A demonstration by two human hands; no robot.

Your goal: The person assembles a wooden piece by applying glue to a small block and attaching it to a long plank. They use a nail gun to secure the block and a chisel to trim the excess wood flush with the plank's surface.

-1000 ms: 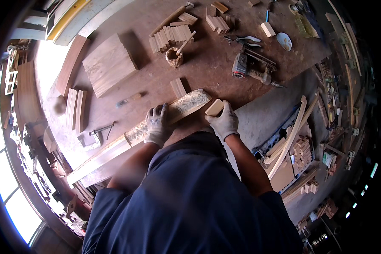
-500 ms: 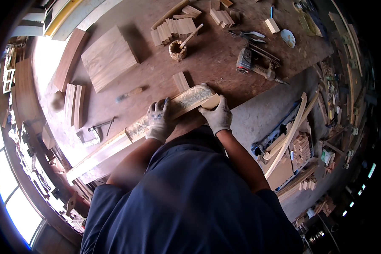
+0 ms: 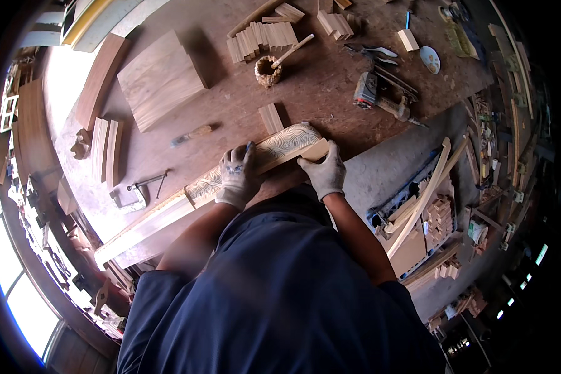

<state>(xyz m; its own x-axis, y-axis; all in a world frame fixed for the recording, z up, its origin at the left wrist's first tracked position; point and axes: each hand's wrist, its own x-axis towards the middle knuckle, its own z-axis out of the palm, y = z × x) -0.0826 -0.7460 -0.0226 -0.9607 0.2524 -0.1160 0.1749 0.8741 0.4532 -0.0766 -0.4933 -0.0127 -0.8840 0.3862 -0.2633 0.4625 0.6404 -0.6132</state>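
Observation:
A long wooden piece with a carved swirl pattern [image 3: 287,142] lies slantwise along the near edge of the workbench. My left hand [image 3: 238,177], in a pale work glove, grips it around its middle, fingers over the top. My right hand [image 3: 326,173], gloved too, pinches a small tan block [image 3: 316,150] between thumb and fingers. That block rests against the near side of the carved piece, close to its right end. Whether it is wood or folded sandpaper cannot be made out. A short wooden block [image 3: 270,118] sits just beyond the carving.
Farther back on the workbench [image 3: 224,106] are a square wooden panel [image 3: 159,81], a glue pot with a stick [image 3: 268,71] and stacked wood strips [image 3: 262,40]. A power drill [image 3: 380,100] lies right, a clamp [image 3: 134,194] and brush [image 3: 193,134] left. A crate of offcuts [image 3: 427,218] stands lower right.
The whole view has shifted slightly. Both hands keep their hold, and the tan block stays at nearly the same spot against the carved piece.

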